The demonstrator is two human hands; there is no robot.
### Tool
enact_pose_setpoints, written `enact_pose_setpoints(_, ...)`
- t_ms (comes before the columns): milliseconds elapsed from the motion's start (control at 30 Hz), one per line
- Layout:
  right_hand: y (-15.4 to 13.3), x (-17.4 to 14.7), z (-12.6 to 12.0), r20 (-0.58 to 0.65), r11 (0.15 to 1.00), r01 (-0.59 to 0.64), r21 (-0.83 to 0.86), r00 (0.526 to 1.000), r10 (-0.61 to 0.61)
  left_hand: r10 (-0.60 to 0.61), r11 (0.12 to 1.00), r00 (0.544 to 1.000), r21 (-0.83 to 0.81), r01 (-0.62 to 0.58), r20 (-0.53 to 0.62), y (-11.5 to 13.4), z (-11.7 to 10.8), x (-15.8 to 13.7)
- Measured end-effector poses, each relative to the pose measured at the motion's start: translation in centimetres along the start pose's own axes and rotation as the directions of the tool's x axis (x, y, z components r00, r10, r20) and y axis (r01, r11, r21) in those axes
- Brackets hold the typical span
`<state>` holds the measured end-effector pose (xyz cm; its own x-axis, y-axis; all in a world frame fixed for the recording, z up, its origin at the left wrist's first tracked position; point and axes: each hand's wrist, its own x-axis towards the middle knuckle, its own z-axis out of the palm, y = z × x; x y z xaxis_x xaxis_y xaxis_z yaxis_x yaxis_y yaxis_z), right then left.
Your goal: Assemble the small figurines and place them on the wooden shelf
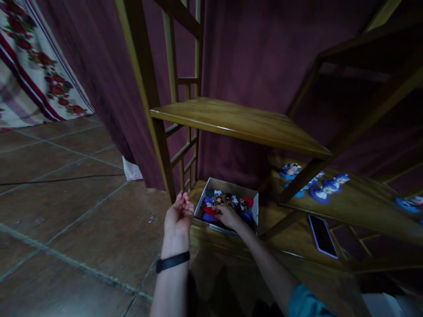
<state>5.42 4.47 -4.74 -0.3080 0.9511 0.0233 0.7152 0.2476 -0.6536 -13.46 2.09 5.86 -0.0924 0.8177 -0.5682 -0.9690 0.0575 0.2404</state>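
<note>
A shallow cardboard box [210, 184] sits on the bottom shelf, filled with small figurines in blue, red and black. My right hand [227, 216] reaches into it from the right, fingertips pinched at a figurine with a red base [209, 211] near the box's left side. Just outside the left wall of the box, my left hand [179, 215] is palm up with its fingers loosely curled and nothing visible in them. A dark band [172, 262] circles the left wrist.
A wooden shelf board [231, 119] spans above the box, with a tall post [142, 88] at left. More blue figurines [325, 190] stand on a raised shelf to the right. A phone [323, 236] lies below them. A black cable [66, 179] crosses the tiled floor.
</note>
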Motion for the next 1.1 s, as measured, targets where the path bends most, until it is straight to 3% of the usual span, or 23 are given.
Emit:
enact_pose_setpoints(167,-1.1,0.4,1.7,-0.030,0.990,0.074,-0.124,0.997,-0.078,-0.016,1.000,1.000,0.003,0.016,-0.002,0.0,0.1,0.0)
enact_pose_setpoints(300,-1.4,0.5,1.5,-0.114,0.964,0.022,-0.265,0.992,-0.054,-0.030,0.999,1.000,0.012,0.030,-0.005,-0.1,0.1,0.0)
enact_pose_setpoints(400,-0.7,0.6,0.6,-0.170,0.962,-0.069,-0.264,0.985,0.024,-0.025,0.999,1.000,0.023,0.025,0.006,0.1,0.0,0.0)
enact_pose_setpoints(533,0.5,0.4,-0.4,-0.159,0.953,-0.227,-0.203,0.967,0.197,-0.014,0.999,1.000,0.042,0.014,0.000,0.4,-0.1,0.1)
enact_pose_setpoints(600,0.6,0.1,-0.8,-0.189,0.950,-0.248,-0.192,0.959,0.212,-0.012,0.998,1.000,0.056,0.012,-0.007,0.4,0.0,0.1)
enact_pose_setpoints(700,-0.3,-0.2,-0.9,-0.200,0.977,-0.096,-0.189,0.978,0.057,-0.011,0.997,1.000,0.071,0.011,0.000,0.3,-0.1,0.3)
enact_pose_setpoints(833,-1.6,0.3,0.2,0.061,0.958,0.218,-0.187,0.976,-0.210,-0.016,0.998,1.000,0.058,0.015,0.017,0.3,-0.3,0.4)
enact_pose_setpoints(933,-1.9,0.9,1.2,0.152,0.944,0.246,-0.219,0.965,-0.216,-0.030,0.998,0.999,0.048,0.029,0.011,0.4,-0.3,0.4)
enact_pose_setpoints(1100,-2.2,1.1,1.2,0.189,0.922,0.269,-0.279,0.956,-0.222,-0.036,0.998,0.999,0.047,0.036,-0.004,0.7,-0.1,0.3)
